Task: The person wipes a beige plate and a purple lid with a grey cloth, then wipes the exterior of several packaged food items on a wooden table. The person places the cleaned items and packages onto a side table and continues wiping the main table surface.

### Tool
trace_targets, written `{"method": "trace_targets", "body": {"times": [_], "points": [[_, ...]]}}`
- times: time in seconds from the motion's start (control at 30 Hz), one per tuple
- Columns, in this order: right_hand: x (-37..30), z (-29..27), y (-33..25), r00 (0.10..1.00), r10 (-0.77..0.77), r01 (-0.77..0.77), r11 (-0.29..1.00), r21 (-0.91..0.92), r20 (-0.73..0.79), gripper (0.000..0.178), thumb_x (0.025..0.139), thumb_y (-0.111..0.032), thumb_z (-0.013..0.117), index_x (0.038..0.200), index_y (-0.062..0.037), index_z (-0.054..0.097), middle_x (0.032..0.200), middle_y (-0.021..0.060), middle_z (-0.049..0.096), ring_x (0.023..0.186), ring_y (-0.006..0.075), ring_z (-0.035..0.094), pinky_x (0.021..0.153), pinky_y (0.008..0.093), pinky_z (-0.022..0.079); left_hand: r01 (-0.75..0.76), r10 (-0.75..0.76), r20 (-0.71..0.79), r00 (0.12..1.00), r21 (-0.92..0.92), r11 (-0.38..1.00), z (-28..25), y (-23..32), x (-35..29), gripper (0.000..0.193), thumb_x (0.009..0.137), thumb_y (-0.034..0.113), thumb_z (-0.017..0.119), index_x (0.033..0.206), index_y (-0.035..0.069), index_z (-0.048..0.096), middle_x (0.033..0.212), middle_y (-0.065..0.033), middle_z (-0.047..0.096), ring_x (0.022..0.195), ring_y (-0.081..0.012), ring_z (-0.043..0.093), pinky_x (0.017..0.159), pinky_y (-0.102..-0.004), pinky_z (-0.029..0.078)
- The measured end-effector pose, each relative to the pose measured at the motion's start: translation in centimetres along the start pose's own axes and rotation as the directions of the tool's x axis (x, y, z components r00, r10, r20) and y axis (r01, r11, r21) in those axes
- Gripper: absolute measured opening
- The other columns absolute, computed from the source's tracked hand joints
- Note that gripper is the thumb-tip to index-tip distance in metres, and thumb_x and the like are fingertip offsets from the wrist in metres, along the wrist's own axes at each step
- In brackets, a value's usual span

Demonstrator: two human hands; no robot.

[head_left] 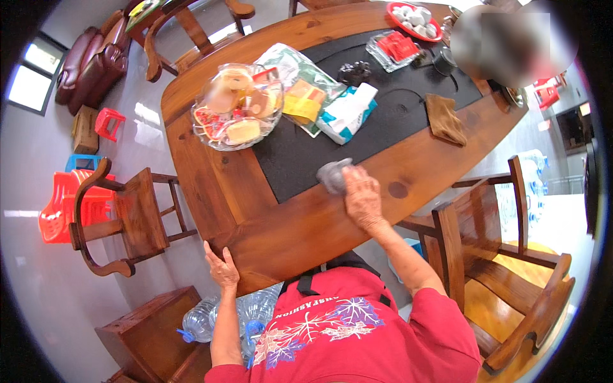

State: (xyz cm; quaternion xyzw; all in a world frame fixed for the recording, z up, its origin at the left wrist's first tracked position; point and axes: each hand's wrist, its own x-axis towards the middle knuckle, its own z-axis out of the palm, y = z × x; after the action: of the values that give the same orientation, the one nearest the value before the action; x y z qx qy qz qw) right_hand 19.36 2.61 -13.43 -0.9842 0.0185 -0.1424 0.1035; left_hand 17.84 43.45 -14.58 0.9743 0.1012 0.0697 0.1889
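Note:
My right hand (363,196) presses a crumpled grey cloth (333,175) onto the wooden table (306,223), where the brown border meets the black inlaid panel (294,175). Its fingers are bent over the cloth's right side. At the table's near left corner rests my left hand (221,267), fingers stretched out along the edge and holding nothing. Beyond the cloth lie a teal and white packet (348,115) and a yellow packet (303,101). A folded brown cloth (445,120) lies to the right.
A clear bowl of wrapped snacks (236,108) stands at the table's left. Farther back are a red tray of white cups (415,22) and a clear box with red packets (393,51). Wooden chairs (137,214) flank the table. Large plastic bottles (255,306) sit below its near edge.

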Motion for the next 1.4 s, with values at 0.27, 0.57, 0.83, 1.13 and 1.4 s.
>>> {"method": "trace_targets", "body": {"times": [0.27, 0.57, 0.83, 1.13, 1.4], "points": [[-5.9, -3.5, 14.9, 0.94, 0.323, -0.337, 0.929, -0.15, -0.113, 0.063, 0.081, -0.013, 0.053, 0.142, -0.017, 0.04, 0.139, 0.0145, 0.044, 0.129, 0.0338, 0.039, 0.106, 0.0462, 0.029, 0.044, -0.044, 0.016, 0.999, 0.006, 0.999, 0.0, 0.1, 0.1, 0.061, 0.094, 0.041, 0.047, 0.145, 0.016, 0.025, 0.135, -0.0213, 0.046, 0.114, -0.0459, 0.051, 0.088, -0.0516, 0.046], [-9.1, -4.0, 8.6, 0.93, 0.314, -0.329, 0.943, -0.049, -0.192, 0.054, 0.073, -0.011, 0.061, 0.123, 0.0021, 0.047, 0.13, 0.0216, 0.042, 0.121, 0.0397, 0.041, 0.1, 0.0492, 0.035, 0.003, -0.003, -0.051, 0.999, -0.009, 1.0, 0.5, -0.4, 0.0, 0.061, 0.093, 0.042, 0.05, 0.144, 0.017, 0.028, 0.132, -0.0208, 0.049, 0.107, -0.0463, 0.054, 0.086, -0.0525, 0.047], [-8.3, -2.6, -4.8, 0.999, -0.038, 0.03, 0.963, 0.268, 0.027, 0.056, 0.067, -0.025, 0.069, 0.119, -0.0109, 0.053, 0.123, 0.0168, 0.047, 0.113, 0.035, 0.045, 0.092, 0.0476, 0.036, 0.125, -0.12, 0.079, 0.99, -0.059, 0.99, -0.9, 1.4, -0.1, 0.059, 0.094, 0.033, 0.053, 0.143, 0.011, 0.029, 0.137, -0.0223, 0.045, 0.119, -0.0435, 0.049, 0.096, -0.0461, 0.042], [-3.1, 1.4, -17.2, 0.89, -0.455, 0.406, 0.797, 0.446, 0.002, 0.048, 0.072, -0.021, 0.067, 0.119, -0.0238, 0.059, 0.133, 0.0117, 0.048, 0.121, 0.0272, 0.046, 0.092, 0.0435, 0.036, -0.017, 0.015, -0.033, 0.999, -0.048, 0.999, -0.2, -0.5, 0.5, 0.068, 0.091, 0.042, 0.054, 0.145, 0.013, 0.025, 0.118, -0.027, 0.053, 0.097, -0.0495, 0.056, 0.08, -0.0549, 0.046], [6.6, 7.1, -26.0, 0.945, -0.323, 0.319, 0.874, 0.366, -0.053, 0.044, 0.078, -0.02, 0.062, 0.122, -0.0215, 0.057, 0.133, 0.0137, 0.048, 0.123, 0.0294, 0.043, 0.098, 0.0437, 0.034, 0.036, 0.026, 0.17, 0.985, -0.348, 0.937, -1.6, -2.2, 0.6, 0.07, 0.092, 0.037, 0.054, 0.147, 0.012, 0.018, 0.127, -0.0223, 0.046, 0.106, -0.0437, 0.053, 0.088, -0.051, 0.044]]}}
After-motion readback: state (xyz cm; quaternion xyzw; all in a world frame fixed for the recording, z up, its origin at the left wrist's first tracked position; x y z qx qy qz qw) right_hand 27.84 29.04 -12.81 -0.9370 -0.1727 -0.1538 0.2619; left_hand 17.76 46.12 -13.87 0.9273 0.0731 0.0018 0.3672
